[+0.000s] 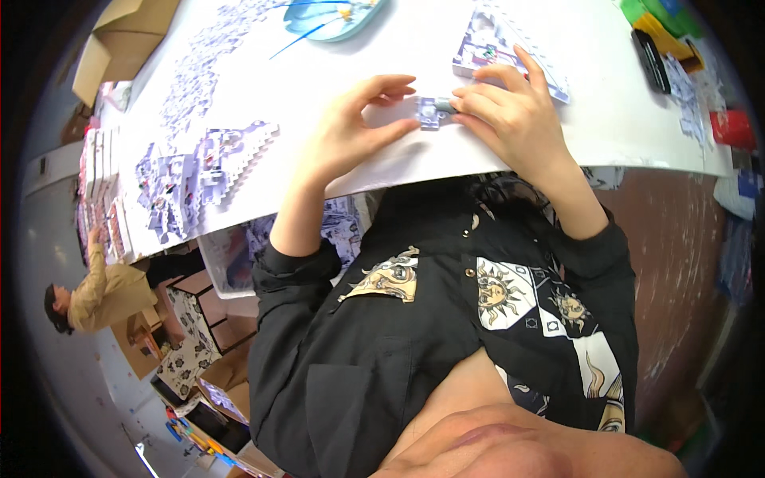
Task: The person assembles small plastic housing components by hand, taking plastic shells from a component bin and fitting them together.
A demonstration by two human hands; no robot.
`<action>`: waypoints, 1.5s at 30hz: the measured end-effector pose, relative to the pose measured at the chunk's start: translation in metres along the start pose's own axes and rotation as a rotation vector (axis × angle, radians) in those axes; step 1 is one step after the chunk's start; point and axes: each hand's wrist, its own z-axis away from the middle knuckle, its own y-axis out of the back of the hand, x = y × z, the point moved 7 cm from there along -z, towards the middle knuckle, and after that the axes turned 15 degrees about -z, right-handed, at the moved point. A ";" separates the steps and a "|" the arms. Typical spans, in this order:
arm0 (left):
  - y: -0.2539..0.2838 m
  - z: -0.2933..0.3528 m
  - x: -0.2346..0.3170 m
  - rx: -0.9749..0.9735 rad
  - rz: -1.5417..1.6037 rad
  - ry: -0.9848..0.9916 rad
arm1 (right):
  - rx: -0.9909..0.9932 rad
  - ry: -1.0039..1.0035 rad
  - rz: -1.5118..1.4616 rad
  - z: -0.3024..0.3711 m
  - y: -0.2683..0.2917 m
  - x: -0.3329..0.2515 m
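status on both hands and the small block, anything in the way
Right hand pinching grey piece at pale block. Left hand open, thumb near block, contact unclear. Triangular assembly close beyond right hand, no obstruction seen.

A brightly lit white table [267, 92] stands over a scuffed reddish-brown floor [669, 263]

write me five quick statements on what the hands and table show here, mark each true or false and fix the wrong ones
1. The right hand pinches a small grey piece. True.
2. The left hand is clenched in a fist. False: the left hand has its thumb and fingers spread apart.
3. A pale triangular assembly lies beyond the right hand. True.
4. The blue dish is nearer the person than the hands. False: the blue dish lies beyond both hands.
5. A black object lies on the right side of the white table. True.
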 end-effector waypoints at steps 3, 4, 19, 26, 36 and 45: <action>0.002 0.035 -0.072 0.291 0.867 0.652 | -0.003 0.005 -0.013 0.001 -0.002 -0.001; 0.010 0.042 -0.091 0.410 0.973 0.700 | 0.002 0.011 -0.017 0.002 -0.002 -0.002; 0.085 -0.005 -0.110 0.790 0.663 0.382 | 0.032 -0.064 0.113 0.006 -0.013 -0.007; 0.049 0.016 0.032 0.353 0.071 0.060 | 0.038 -0.097 0.067 0.007 -0.009 -0.008; 0.029 0.003 0.053 0.218 -0.158 0.039 | 0.022 -0.130 0.066 0.007 -0.011 -0.005; 0.021 0.005 0.074 0.152 -0.291 -0.144 | 0.041 -0.133 0.022 0.008 -0.010 -0.002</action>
